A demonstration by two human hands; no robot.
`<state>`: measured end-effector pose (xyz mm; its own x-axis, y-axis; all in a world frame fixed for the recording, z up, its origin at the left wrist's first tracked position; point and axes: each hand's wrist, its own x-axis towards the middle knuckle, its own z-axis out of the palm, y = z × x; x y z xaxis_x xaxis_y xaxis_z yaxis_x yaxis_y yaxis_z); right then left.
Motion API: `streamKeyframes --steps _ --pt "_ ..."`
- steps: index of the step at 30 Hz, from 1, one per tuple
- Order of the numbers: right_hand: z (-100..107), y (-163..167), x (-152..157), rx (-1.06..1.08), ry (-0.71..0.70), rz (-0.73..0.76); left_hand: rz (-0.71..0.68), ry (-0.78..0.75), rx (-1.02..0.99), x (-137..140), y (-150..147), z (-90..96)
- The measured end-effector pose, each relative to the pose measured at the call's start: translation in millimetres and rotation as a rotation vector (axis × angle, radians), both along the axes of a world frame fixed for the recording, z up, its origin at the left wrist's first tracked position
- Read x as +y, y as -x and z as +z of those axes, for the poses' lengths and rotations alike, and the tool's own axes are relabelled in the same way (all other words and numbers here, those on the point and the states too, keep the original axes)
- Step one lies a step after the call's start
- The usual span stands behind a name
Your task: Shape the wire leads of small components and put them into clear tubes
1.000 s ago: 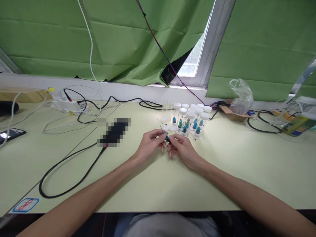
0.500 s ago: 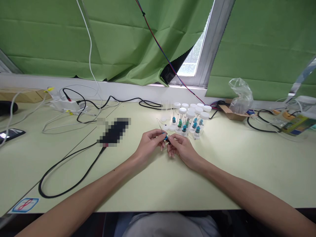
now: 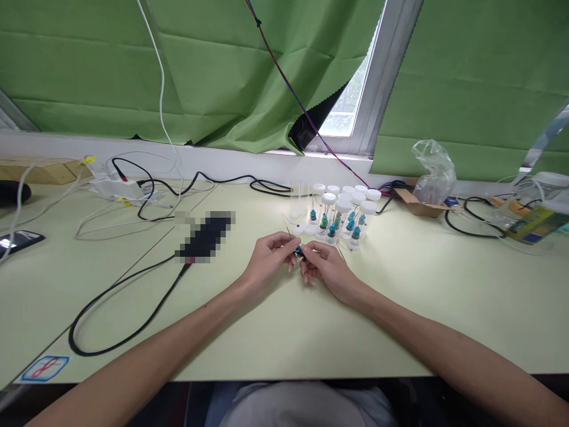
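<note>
A small blue-and-black piece with thin wires (image 3: 298,251) is pinched between the fingertips of both hands, just above the table. My left hand (image 3: 269,258) grips it from the left, thumb and forefinger pressed together. From the other side my right hand (image 3: 331,270) holds its dark end, the other fingers curled beneath. The fingers cover much of the piece. Just beyond the hands stand several see-through vials with white caps (image 3: 342,205), with similar blue or green wired pieces inside. Loose white caps (image 3: 310,229) lie at their left, near see-through tubes (image 3: 300,198) without caps.
A black pixelated device (image 3: 207,237) with a looped black cable (image 3: 75,320) lies on the left. Behind it are a white power strip (image 3: 118,188) and tangled cords. At the right are an open cardboard box (image 3: 418,204) with a plastic bag (image 3: 435,172) and a labelled container (image 3: 536,222).
Both hands stay in nearly the same place. The small piece has turned or shifted slightly between the fingertips, and its thin wires have moved a little.
</note>
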<state>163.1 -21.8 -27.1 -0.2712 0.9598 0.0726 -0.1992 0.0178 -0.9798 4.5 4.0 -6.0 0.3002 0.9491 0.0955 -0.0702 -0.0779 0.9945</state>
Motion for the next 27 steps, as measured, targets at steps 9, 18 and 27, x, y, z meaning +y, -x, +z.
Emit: streamKeyframes --steps 9,18,27 --pt "1.3 -0.2 -0.3 -0.001 0.010 0.008 0.006 0.006 -0.014 0.0 -0.6 -1.0" --pt "-0.6 -0.5 0.4 -0.005 -0.001 0.017 -0.012 -0.009 -0.005 1.2 0.9 -2.9" --pt "-1.2 0.0 0.3 0.007 -0.016 0.011 -0.011 -0.016 -0.008 0.9 0.3 -1.9"
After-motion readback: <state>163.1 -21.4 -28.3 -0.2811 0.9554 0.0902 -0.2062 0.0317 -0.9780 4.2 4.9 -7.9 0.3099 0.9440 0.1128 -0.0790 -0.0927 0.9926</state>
